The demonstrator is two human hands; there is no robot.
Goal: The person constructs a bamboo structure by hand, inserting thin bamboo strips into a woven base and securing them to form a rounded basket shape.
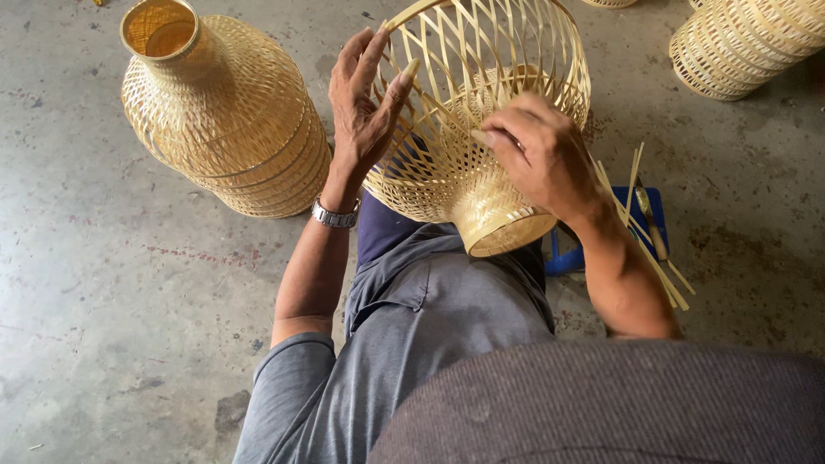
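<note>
Mid-weave: woven bamboo shade (447, 163) on lap. Left hand (361, 103) fingers spread flat vs its side, right hand (537, 150) fingers pinching a strip. Next, prob. tuck it thru carefully.

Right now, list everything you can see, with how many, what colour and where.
unfinished bamboo basket: one, pale yellow, on the lap, between both hands
finished woven baskets: a nested stack, pale yellow, on the floor at left
more woven baskets: at least one, pale yellow, top right, cut off by the frame
loose bamboo strips: several, pale yellow, by the right forearm
low stool: one, blue, under the strips
concrete floor: grey, stained
wristwatch: one, silver, left wrist
left hand: open, flat on the weave
right hand: pinching a strand of the basket
</note>
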